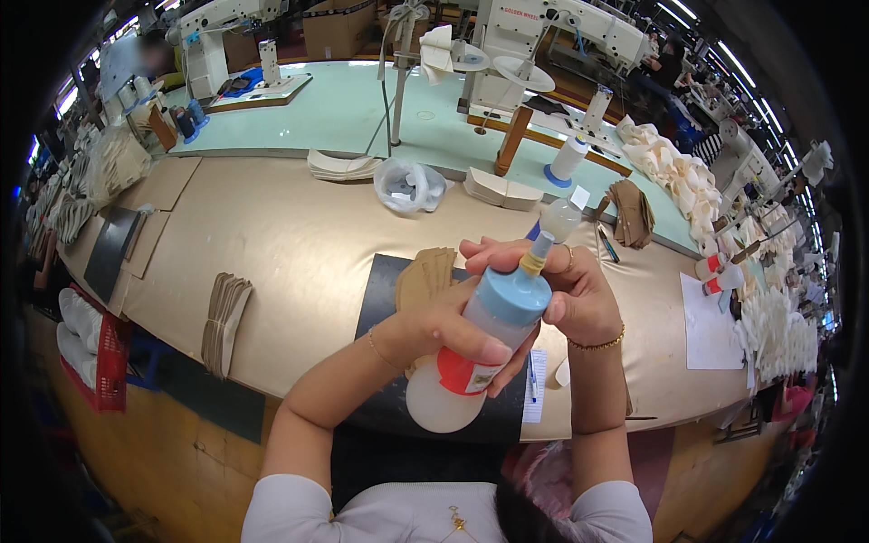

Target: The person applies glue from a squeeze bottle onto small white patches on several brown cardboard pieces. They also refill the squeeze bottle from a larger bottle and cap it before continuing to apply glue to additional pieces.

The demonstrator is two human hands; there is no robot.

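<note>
A cloudy white squeeze bottle [444,404] with a red label, a blue cap and a narrow grey nozzle is tilted up in front of me, above the table. My left hand [457,330] wraps round its body just under the cap. Around the far side of the cap curl the fingers of my right hand [584,281], with the thumb at the cap's right edge; part of that grip is hidden behind the bottle. Something yellow is wound about the nozzle's base. Beneath lies a black mat [376,294] bearing a fan of brown cut pieces [421,276].
Stacked brown pieces [224,317] lie left on the tan table [299,244]. A plastic-lined bowl [409,185], cream stacks [501,188] and another bottle [561,217] stand toward the back. Sewing machines [534,36] rise beyond. White paper [711,330] is at the right, a red crate [109,362] at the left.
</note>
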